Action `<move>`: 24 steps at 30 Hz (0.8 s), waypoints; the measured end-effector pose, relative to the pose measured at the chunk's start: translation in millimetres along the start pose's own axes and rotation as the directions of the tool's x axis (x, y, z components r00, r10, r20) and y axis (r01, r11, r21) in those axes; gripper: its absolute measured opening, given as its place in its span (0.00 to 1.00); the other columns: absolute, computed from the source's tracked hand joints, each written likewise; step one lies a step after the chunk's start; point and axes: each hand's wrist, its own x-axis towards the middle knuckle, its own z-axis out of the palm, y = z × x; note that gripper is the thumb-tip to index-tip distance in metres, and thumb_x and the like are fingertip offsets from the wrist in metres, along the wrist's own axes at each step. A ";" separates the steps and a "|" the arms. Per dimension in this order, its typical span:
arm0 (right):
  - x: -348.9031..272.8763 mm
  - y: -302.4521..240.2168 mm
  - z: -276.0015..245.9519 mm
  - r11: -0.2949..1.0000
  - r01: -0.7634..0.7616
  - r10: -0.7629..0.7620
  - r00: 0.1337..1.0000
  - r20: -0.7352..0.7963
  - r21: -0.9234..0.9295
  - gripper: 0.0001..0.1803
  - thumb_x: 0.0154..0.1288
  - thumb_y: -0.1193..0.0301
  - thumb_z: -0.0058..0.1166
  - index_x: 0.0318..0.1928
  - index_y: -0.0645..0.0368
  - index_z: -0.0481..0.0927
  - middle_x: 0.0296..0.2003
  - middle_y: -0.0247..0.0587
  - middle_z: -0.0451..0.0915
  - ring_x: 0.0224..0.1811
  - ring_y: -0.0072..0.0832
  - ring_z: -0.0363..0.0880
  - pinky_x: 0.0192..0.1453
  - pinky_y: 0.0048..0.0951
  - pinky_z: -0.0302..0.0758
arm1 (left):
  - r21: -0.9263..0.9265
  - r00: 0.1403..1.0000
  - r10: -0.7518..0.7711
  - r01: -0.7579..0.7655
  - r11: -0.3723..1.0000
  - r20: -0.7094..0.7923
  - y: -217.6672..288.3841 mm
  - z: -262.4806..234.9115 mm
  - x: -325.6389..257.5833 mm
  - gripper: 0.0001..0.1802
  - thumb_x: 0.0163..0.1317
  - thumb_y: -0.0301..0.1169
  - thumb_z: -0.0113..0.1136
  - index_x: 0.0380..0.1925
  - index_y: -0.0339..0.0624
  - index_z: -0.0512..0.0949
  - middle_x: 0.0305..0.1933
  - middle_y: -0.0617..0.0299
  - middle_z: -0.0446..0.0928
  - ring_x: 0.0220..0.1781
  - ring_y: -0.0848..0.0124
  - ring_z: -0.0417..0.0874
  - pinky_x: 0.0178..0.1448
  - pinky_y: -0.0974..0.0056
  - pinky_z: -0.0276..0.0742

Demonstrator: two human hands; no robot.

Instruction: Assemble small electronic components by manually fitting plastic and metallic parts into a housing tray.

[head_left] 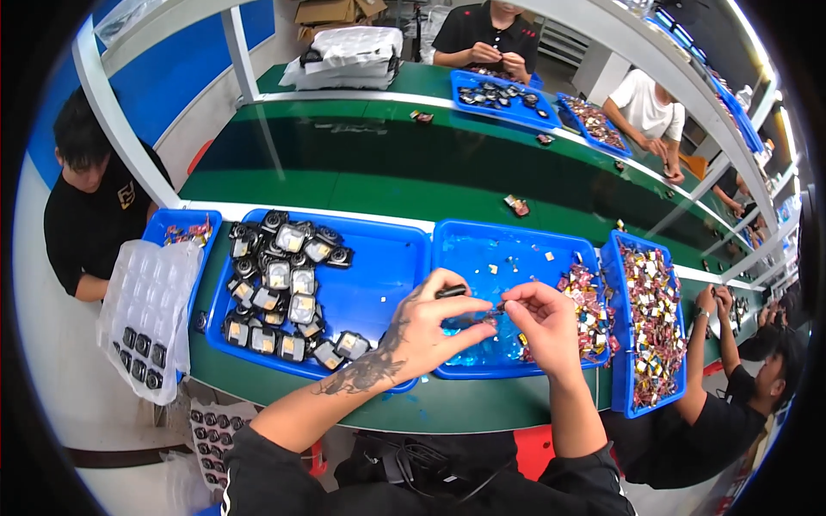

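- The left hand [430,320] is closed around a black piece [451,291], much of it hidden by the fingers.
- The right hand [545,320] has its thumb and forefinger pinched on a small part [501,306], too small to make out, right at the left fingertips.
- Both hands, and what they grip, are above the near side of the middle bin [460,248], blue, with red-and-white parts [588,303] heaped at its right side.
- Just left of it, the left bin [387,249] bears black units [277,275], many with pale square faces, mostly in its left half.
- Just right, the narrow bin [615,365] is full of similar small parts.
- Beyond the bins runs a green belt [370,182], a loose part [516,205] lying on it.
- Co-workers sit around the line, one at far left beside a clear tray [148,292].
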 end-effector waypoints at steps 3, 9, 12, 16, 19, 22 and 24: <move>-9.2 -2.5 4.3 0.996 -0.003 -0.002 0.998 0.057 0.088 0.06 0.63 0.81 0.59 0.41 0.67 0.80 0.37 0.36 0.82 0.40 0.18 0.79 0.46 0.21 0.77 | -0.023 0.997 -0.077 0.078 0.997 0.021 -0.4 3.7 -2.6 0.13 0.50 0.29 0.74 0.38 0.43 0.86 0.42 0.59 0.75 0.42 0.68 0.80 0.45 0.65 0.77; -13.8 -2.6 6.9 0.965 -0.109 0.074 0.986 0.150 0.238 0.06 0.63 0.81 0.60 0.40 0.68 0.82 0.40 0.40 0.82 0.40 0.19 0.79 0.46 0.20 0.77 | -0.060 0.998 -0.036 0.040 0.997 0.053 -5.2 1.7 -6.0 0.05 0.55 0.26 0.69 0.31 0.38 0.84 0.40 0.57 0.76 0.40 0.66 0.81 0.43 0.64 0.77; -14.7 -5.3 -0.5 0.976 -0.146 0.116 0.976 0.183 0.161 0.05 0.63 0.80 0.60 0.39 0.68 0.82 0.40 0.42 0.83 0.41 0.20 0.79 0.45 0.19 0.77 | 0.032 0.996 0.063 -0.065 0.997 0.057 -1.9 1.9 -7.0 0.06 0.54 0.26 0.69 0.32 0.39 0.83 0.40 0.57 0.76 0.40 0.64 0.81 0.42 0.62 0.78; -9.8 1.5 -7.8 0.967 -0.118 0.056 0.963 0.263 0.228 0.05 0.63 0.77 0.60 0.38 0.67 0.83 0.40 0.41 0.83 0.42 0.20 0.79 0.46 0.21 0.76 | 0.213 0.960 0.265 -0.279 0.936 0.091 -4.8 4.9 -6.7 0.09 0.51 0.26 0.70 0.33 0.41 0.82 0.40 0.57 0.76 0.39 0.61 0.81 0.40 0.60 0.78; -4.2 16.7 -14.9 0.893 -0.258 0.064 0.885 0.462 0.369 0.06 0.64 0.73 0.60 0.37 0.65 0.82 0.38 0.37 0.82 0.41 0.19 0.77 0.48 0.24 0.72 | 0.346 0.911 0.379 -0.413 0.843 0.164 -1.5 4.4 -5.3 0.12 0.46 0.26 0.71 0.33 0.42 0.82 0.41 0.58 0.77 0.38 0.59 0.81 0.39 0.59 0.78; -1.0 17.7 -6.7 0.883 -0.354 0.216 0.890 0.401 0.309 0.07 0.65 0.73 0.59 0.39 0.64 0.81 0.34 0.33 0.80 0.39 0.18 0.76 0.46 0.23 0.72 | 0.367 0.889 0.410 -0.458 0.810 0.203 -0.9 5.0 -5.5 0.12 0.46 0.26 0.72 0.33 0.42 0.82 0.41 0.58 0.77 0.38 0.58 0.81 0.37 0.59 0.77; 4.1 12.1 0.5 0.973 0.029 0.006 0.989 0.151 -0.228 0.09 0.65 0.70 0.59 0.43 0.61 0.80 0.30 0.34 0.79 0.32 0.20 0.77 0.38 0.26 0.73 | 0.287 0.915 0.367 -0.402 0.870 0.170 1.3 8.1 -6.3 0.09 0.50 0.24 0.70 0.32 0.41 0.82 0.41 0.58 0.77 0.36 0.63 0.81 0.36 0.61 0.76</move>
